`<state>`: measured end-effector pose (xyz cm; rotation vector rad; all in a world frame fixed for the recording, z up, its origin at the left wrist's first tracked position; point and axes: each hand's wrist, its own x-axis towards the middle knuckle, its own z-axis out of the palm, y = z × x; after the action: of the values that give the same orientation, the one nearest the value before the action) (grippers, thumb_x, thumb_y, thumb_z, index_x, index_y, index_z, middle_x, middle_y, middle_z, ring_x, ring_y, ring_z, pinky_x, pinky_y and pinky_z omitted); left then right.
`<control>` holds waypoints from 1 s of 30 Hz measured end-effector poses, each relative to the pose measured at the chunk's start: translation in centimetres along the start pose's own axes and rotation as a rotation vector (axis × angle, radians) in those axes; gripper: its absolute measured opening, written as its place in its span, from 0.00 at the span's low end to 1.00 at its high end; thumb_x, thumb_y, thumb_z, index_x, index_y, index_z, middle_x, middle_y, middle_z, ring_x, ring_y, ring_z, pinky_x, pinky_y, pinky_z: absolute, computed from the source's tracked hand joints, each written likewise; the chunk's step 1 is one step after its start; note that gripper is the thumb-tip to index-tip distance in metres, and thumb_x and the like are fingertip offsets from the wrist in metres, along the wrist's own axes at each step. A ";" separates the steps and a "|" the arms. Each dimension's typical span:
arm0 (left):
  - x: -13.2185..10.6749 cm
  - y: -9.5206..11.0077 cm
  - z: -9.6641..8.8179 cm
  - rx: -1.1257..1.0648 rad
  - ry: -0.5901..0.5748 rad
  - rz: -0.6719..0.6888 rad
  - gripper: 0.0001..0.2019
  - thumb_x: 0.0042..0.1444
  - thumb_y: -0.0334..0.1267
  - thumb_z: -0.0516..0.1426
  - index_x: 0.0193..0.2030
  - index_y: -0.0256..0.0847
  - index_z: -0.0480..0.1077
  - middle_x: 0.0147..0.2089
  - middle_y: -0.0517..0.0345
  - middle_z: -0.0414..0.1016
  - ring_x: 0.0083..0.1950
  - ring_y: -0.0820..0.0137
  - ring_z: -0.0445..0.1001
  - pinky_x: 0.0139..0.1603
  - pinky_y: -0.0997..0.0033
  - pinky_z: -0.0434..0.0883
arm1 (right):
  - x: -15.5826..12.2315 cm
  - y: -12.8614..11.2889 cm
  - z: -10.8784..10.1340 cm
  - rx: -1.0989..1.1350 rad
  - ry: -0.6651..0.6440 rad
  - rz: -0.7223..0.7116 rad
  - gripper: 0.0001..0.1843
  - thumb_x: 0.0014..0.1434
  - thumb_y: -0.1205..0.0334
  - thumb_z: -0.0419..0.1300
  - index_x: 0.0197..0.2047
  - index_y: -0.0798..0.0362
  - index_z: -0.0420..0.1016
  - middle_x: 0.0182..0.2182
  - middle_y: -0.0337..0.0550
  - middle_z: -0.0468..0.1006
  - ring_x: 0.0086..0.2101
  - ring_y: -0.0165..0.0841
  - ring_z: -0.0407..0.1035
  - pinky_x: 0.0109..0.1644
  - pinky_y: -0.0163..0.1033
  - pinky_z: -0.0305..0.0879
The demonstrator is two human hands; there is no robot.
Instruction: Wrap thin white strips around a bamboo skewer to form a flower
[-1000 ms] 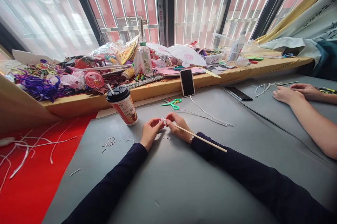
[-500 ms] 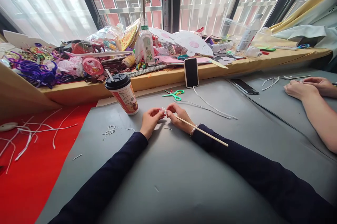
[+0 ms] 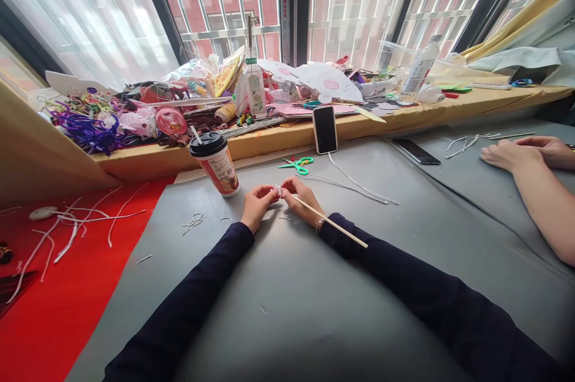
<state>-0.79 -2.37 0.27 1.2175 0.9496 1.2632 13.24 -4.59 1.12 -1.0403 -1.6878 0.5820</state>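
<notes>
My left hand is closed in a pinch on a small tuft of white pipe cleaner. Close beside it, my right hand grips a thin pale wooden stick near its upper end. The stick slants back over my right wrist and sleeve. Fingertips of both hands meet around the tuft, so the join between tuft and stick is hidden. Short white clippings lie on the grey table left of my hands. Beyond my hands rest green-handled scissors and long white pipe cleaners.
A lidded paper cup stands left of my hands. A white-framed phone leans against the cluttered ledge. Another phone lies to the right, near another person's hands. White strands spread over the red surface.
The view has shifted slightly, so the scene sits a little differently in frame. The stick's lower end has swung inward a little. Both hands keep their holds.
</notes>
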 end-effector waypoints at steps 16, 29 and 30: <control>0.2 -0.7 -0.3 0.178 -0.059 0.108 0.24 0.44 0.37 0.60 0.50 0.41 0.64 0.29 0.59 0.72 0.31 0.72 0.74 0.37 0.67 0.72 | -0.1 0.0 -0.4 -0.035 -0.157 0.084 0.05 0.55 0.60 0.49 0.34 0.52 0.60 0.29 0.37 0.72 0.30 0.29 0.66 0.34 0.34 0.60; -0.5 0.3 0.1 0.348 -0.159 0.120 0.14 0.45 0.41 0.59 0.39 0.39 0.70 0.29 0.56 0.73 0.31 0.69 0.75 0.35 0.72 0.70 | 0.6 1.7 -2.0 -0.257 -0.102 -0.229 0.05 0.53 0.60 0.54 0.32 0.52 0.68 0.32 0.42 0.72 0.35 0.33 0.65 0.41 0.39 0.61; -0.5 0.3 0.1 0.350 -0.169 0.118 0.14 0.45 0.41 0.59 0.39 0.39 0.70 0.28 0.56 0.74 0.31 0.69 0.75 0.35 0.71 0.70 | 0.7 1.8 -2.1 -0.263 -0.086 -0.256 0.05 0.54 0.60 0.55 0.31 0.52 0.68 0.33 0.43 0.72 0.36 0.34 0.65 0.43 0.40 0.61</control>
<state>-0.78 -2.89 0.51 1.6476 1.0127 1.0908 15.75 -3.30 0.79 -0.9708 -1.9742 0.2462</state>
